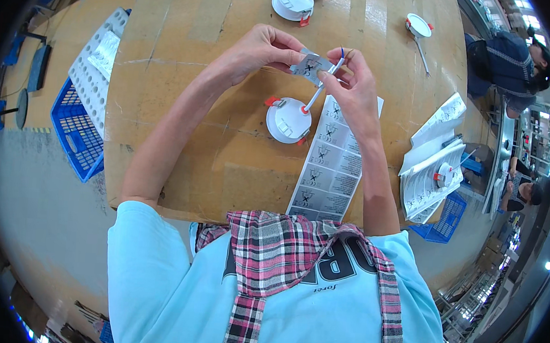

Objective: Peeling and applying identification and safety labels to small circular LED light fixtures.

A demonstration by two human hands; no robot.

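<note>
Between my two hands is a silver printed label [309,66], bent at the white cable [317,97] of a round downlight. My left hand [264,53] pinches the label's left end between thumb and fingers. At the label's right end, my right hand [353,81] grips the cable, its thumb against the label. Below them the white downlight [287,120] lies on the table, with red clips at its sides and the cable rising from its back. A long sheet of silver labels [327,156] lies beside the downlight, partly under my right forearm.
More white downlights [292,4] lie at the table's far edge, another downlight [419,26] at the far right. Stacked label sheets [425,163] carry one more light at the right edge. Blue crates [76,135] flank the table [191,178]. A person [505,66] is at the right.
</note>
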